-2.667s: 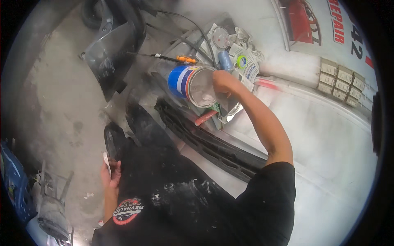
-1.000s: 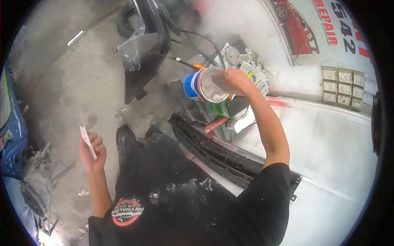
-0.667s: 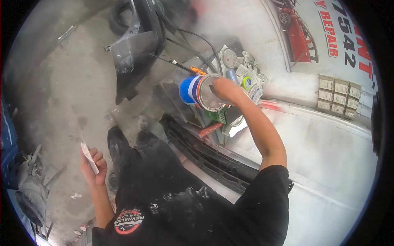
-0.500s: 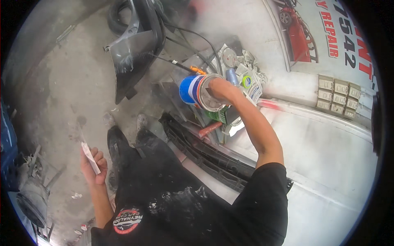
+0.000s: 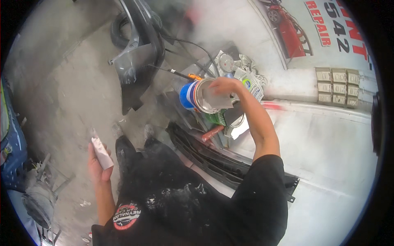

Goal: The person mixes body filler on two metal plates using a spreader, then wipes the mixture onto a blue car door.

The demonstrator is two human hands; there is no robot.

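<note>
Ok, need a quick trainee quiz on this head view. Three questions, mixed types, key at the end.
1. What does the left hand hold?
A) a tyre
B) a white flat piece
C) a black cable

2. True or false: the right hand, not the left, is at the open mouth of the blue can.

3. How many boxes make up the grid of pale boxes at the right of the picture?

Key: 1. B. 2. True. 3. Nine, in three rows of three.

The black T-shirt has a red-rimmed badge; shoes seem pale.
</note>
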